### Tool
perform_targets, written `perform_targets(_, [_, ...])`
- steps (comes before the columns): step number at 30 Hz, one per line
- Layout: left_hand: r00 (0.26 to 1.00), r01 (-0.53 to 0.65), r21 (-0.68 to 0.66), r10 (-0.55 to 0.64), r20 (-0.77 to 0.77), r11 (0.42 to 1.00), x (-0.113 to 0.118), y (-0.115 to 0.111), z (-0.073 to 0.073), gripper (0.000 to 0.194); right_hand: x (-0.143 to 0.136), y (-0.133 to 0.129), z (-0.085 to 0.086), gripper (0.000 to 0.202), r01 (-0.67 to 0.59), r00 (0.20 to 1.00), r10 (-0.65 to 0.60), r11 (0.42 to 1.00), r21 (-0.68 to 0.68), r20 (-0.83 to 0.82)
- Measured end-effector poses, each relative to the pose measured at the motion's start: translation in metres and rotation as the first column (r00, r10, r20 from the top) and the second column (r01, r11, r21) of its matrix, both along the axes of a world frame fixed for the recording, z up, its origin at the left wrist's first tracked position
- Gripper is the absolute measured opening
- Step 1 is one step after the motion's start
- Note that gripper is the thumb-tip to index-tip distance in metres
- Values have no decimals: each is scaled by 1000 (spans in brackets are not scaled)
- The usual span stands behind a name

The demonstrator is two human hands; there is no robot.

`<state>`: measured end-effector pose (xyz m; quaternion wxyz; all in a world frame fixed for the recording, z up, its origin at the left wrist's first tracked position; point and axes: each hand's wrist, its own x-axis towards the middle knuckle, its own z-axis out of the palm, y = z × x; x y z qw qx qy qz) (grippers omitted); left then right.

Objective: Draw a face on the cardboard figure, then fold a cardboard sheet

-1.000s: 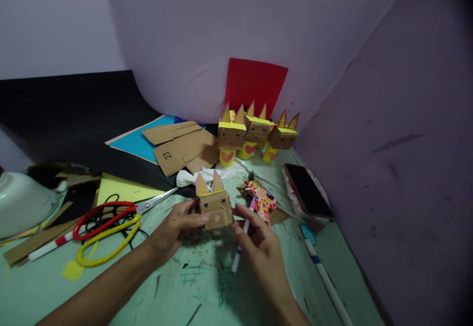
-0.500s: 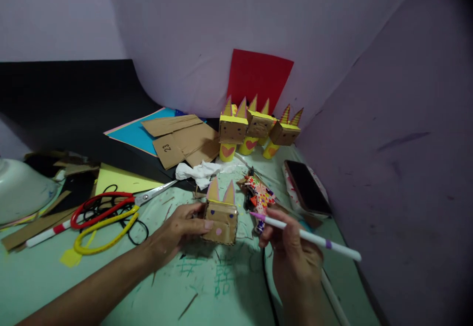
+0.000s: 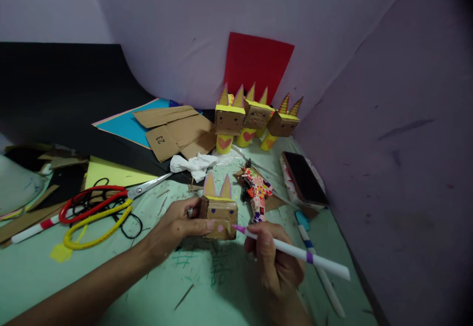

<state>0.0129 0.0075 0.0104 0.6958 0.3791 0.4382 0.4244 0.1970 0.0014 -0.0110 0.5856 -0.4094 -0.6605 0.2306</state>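
Observation:
A small cardboard box head [image 3: 225, 211] with two pointed ears, dark blue eyes and a pink spot is gripped in my left hand [image 3: 181, 227], thumb across its front. My right hand [image 3: 275, 254] holds a white marker [image 3: 303, 253] with a purple band, its pink-purple tip at the right edge of the box front. Whether the tip touches the cardboard I cannot tell. Just behind my right hand lies a glue gun [image 3: 257, 190] with a colourful patterned body.
Left are scissors [image 3: 125, 198] with red and yellow handles, black cord and a white marker [image 3: 35, 230]. Behind are crumpled tissue [image 3: 194, 165], cardboard pieces [image 3: 185, 131] and several yellow figures with box heads [image 3: 229, 120]. Right are a phone [image 3: 305, 180] and a blue-capped marker [image 3: 321, 267].
My right hand has moved left, bringing the marker tip from open air to the box's right edge. My left hand still holds the box. The whole view has shifted slightly.

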Motion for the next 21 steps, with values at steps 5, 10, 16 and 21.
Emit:
perform_targets(5, [999,-20,-9,20,-45,1000,1,0,1,49,-3,2,-3,30,22,1000,-22,999,-26,15])
perform_targets(10, [999,-17,-13,17,-45,1000,2,0,1,48,-2,3,-5,30,-1,999,2,1000,-25,36])
perform_targets(16, [998,-26,-9,26,-51,1000,2,0,1,52,-1,3,-7,25,-23,999,24,999,-31,41])
perform_targets(21, [998,-32,-8,31,-58,999,0,0,-4,54,0,3,-10,22,-19,999,22,997,-72,49])
